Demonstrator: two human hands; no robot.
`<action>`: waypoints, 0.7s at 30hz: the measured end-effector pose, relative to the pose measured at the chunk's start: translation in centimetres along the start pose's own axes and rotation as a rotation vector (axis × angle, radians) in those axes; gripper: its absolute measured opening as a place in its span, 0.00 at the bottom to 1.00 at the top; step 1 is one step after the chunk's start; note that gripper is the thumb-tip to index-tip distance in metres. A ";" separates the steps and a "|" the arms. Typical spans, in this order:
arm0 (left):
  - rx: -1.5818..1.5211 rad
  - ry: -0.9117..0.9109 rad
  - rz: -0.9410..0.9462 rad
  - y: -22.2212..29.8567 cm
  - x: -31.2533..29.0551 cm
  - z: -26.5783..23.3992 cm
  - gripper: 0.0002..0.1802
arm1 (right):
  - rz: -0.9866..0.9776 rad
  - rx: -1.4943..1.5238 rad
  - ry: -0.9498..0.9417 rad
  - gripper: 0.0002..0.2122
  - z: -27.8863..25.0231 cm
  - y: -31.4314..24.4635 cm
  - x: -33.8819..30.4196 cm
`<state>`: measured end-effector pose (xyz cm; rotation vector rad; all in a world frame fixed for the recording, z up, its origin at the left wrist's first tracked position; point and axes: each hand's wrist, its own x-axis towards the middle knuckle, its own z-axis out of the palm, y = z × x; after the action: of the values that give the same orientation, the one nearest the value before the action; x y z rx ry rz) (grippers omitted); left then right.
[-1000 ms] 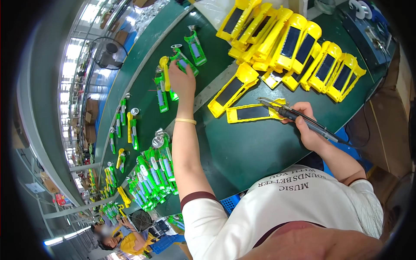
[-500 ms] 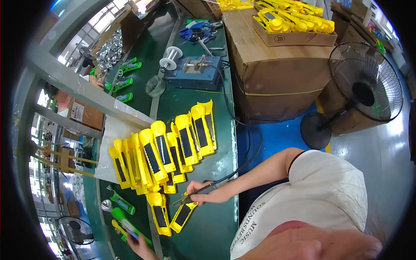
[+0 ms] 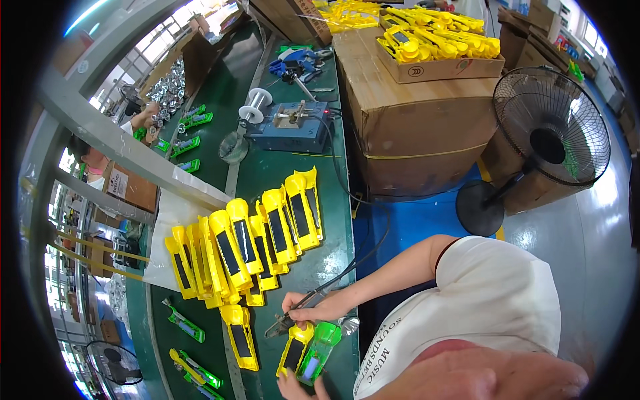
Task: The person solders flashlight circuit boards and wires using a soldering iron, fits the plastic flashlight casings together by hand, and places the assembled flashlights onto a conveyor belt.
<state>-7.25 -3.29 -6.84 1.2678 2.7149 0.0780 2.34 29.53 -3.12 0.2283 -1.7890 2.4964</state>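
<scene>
My left hand (image 3: 300,388), at the bottom edge, is closed on the lower end of a green flashlight housing (image 3: 323,341) with a pale blue inner part. A shiny round reflector (image 3: 349,325) lies at its upper end. Touching the housing's left side is a yellow flashlight housing (image 3: 294,348) with a dark panel; my left fingertips reach its lower end. My right hand (image 3: 310,311) grips a soldering iron (image 3: 283,325), tip pointing left, just above the yellow housing. Another yellow housing (image 3: 241,338) lies to the left.
Several yellow housings (image 3: 233,247) are piled ahead. Green housings (image 3: 183,321) lie left. Beyond stand a blue soldering station (image 3: 293,130), a wire spool (image 3: 255,105) and a glass jar (image 3: 233,148). The iron's cable (image 3: 373,248) loops over the bench edge. Cartons (image 3: 413,113) and a fan (image 3: 550,143) stand right.
My left hand has come from the lower left to the right, bringing the green housing beside the yellow one. My right hand still holds the soldering iron. The head view has shifted slightly.
</scene>
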 end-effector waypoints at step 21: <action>-0.310 0.259 -0.095 10.7 0.1 -5.4 0.35 | 0.173 -0.075 0.517 0.11 -1.2 -1.8 -0.7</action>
<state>-0.03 3.68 -0.38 1.1033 2.8194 0.6675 3.21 31.27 -1.98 -0.5462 -1.7249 2.2895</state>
